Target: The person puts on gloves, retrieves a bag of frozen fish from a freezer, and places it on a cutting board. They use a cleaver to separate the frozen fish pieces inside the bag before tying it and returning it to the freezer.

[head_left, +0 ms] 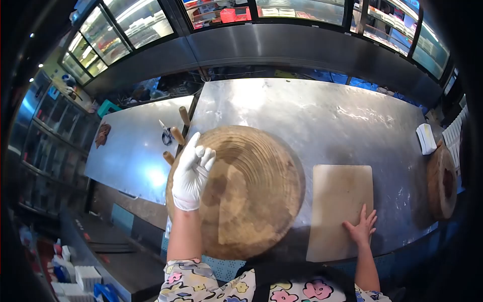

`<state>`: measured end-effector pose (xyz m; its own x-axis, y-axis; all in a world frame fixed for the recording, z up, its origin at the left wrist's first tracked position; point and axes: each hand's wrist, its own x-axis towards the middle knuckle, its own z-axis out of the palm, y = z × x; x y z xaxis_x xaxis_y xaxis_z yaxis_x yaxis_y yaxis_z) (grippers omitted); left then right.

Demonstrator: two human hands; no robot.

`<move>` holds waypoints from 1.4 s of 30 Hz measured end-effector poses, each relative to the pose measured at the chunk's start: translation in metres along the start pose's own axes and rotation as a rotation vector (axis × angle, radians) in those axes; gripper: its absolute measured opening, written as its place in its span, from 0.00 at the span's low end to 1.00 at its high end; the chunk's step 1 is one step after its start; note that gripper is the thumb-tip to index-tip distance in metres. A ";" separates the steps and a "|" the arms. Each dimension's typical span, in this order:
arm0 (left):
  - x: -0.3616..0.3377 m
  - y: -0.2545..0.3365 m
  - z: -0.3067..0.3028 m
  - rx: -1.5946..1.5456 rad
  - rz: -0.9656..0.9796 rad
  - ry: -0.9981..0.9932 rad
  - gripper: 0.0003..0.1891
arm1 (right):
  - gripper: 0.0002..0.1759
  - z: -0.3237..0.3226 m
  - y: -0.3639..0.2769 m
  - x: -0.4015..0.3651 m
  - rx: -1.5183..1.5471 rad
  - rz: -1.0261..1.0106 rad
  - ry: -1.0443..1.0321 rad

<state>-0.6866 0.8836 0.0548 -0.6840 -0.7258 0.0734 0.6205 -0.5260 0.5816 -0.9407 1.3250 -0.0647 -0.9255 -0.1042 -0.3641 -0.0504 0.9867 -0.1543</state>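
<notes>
My left hand [190, 173], in a white glove, is raised above the left part of a thick round wooden chopping block [266, 171]. Its index finger stretches out while the other fingers are partly bent, and nothing shows in it. Just beyond the fingertips, wooden handles [177, 135] stick up beside the block; what they belong to is hidden. My right hand [361, 230], bare, rests with spread fingers on the right edge of a pale rectangular cutting board [339, 189]. It holds nothing.
Scissors [166, 137] and a brown cloth-like item [102, 135] lie on the left metal table [136, 121]. A white box-like item [426, 139] and another round wooden block [441, 183] sit at the right. Glass display cases [302, 12] line the back.
</notes>
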 end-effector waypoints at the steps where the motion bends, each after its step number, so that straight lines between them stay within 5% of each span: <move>1: 0.017 0.011 -0.012 -0.008 -0.006 -0.002 0.34 | 0.65 0.003 -0.008 -0.006 -0.001 0.016 -0.025; 5: 0.096 0.074 -0.038 0.813 0.250 0.250 0.29 | 0.66 0.008 -0.009 -0.003 0.003 0.054 -0.016; 9: 0.208 0.116 -0.146 1.532 0.352 0.435 0.44 | 0.66 0.006 -0.006 -0.002 0.018 0.057 -0.039; 10: 0.225 0.117 -0.158 1.528 0.344 0.424 0.44 | 0.66 0.005 -0.007 -0.003 0.022 0.057 -0.039; 12: 0.253 0.108 -0.175 1.732 -0.076 0.334 0.51 | 0.67 0.006 -0.007 -0.005 0.022 0.081 -0.036; 15: 0.271 0.090 -0.187 2.092 -0.281 0.246 0.35 | 0.67 0.003 -0.007 -0.007 0.029 0.053 -0.031; 16: 0.272 0.090 -0.187 2.123 -0.262 0.308 0.23 | 0.67 0.003 -0.009 -0.008 0.029 0.056 -0.034; 19: 0.265 0.100 -0.170 2.218 -0.119 0.255 0.18 | 0.67 0.006 -0.007 -0.006 0.036 0.054 -0.028; 21: 0.248 0.117 -0.102 2.077 0.181 0.169 0.13 | 0.67 0.006 -0.007 -0.008 0.044 0.051 -0.017; 23: 0.217 0.133 -0.006 1.728 0.197 0.150 0.09 | 0.67 0.003 -0.013 -0.010 0.052 0.047 -0.022; 25: 0.185 0.145 0.071 1.579 0.429 0.087 0.06 | 0.66 0.001 -0.015 -0.012 0.072 0.045 -0.032; 29: 0.130 0.157 0.164 1.472 0.767 0.088 0.10 | 0.57 -0.009 -0.014 -0.015 0.187 0.024 -0.016; 30: 0.125 0.163 0.167 1.475 0.682 -0.050 0.14 | 0.57 -0.009 -0.013 -0.016 0.211 0.029 0.012; 34: 0.100 0.086 0.186 1.034 0.519 -0.239 0.13 | 0.32 -0.008 -0.020 -0.047 0.577 -0.480 0.250; 37: 0.087 -0.013 0.194 0.725 0.153 -0.453 0.15 | 0.17 -0.014 -0.032 -0.089 0.974 -0.414 -0.016; 42: 0.035 -0.167 0.177 0.629 -0.157 -0.286 0.17 | 0.15 0.001 0.056 -0.147 0.909 -0.314 0.186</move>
<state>-0.8821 1.0243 0.1042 -0.8747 -0.4721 0.1098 0.2258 -0.1964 0.9542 -0.8068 1.3958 -0.0208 -0.9677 -0.2476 -0.0466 -0.0688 0.4376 -0.8966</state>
